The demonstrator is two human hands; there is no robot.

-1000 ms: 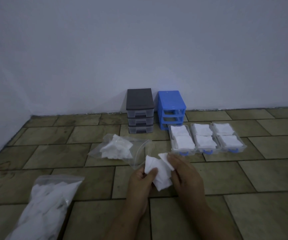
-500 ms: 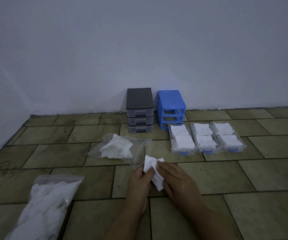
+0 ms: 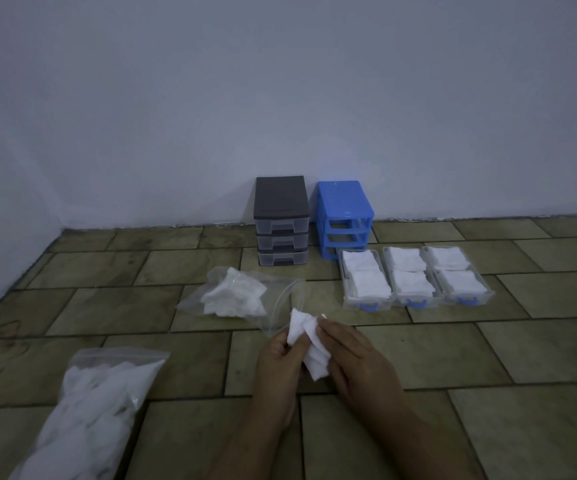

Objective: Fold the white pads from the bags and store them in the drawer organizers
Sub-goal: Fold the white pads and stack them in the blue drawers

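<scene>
Both hands hold one crumpled white pad (image 3: 309,344) above the tiled floor. My left hand (image 3: 280,358) pinches its left side with thumb and fingers. My right hand (image 3: 356,358) grips its right edge, fingers laid over it. Just beyond lies an open clear bag (image 3: 242,296) with a few pads inside. A fuller clear bag (image 3: 86,414) lies at the lower left. Three clear drawers (image 3: 370,299), (image 3: 415,299), (image 3: 467,296) sit on the floor to the right, each filled with folded pads. A blue organizer frame (image 3: 344,216) stands without its drawers.
A grey three-drawer organizer (image 3: 281,220) stands against the wall, left of the blue frame, with its drawers pushed in. The white wall (image 3: 280,98) closes off the back and the left corner. Bare floor tiles (image 3: 522,358) spread to the right of my hands.
My right hand has moved left over the pad, folding its right part inward. The pad looks smaller and more bunched between both hands.
</scene>
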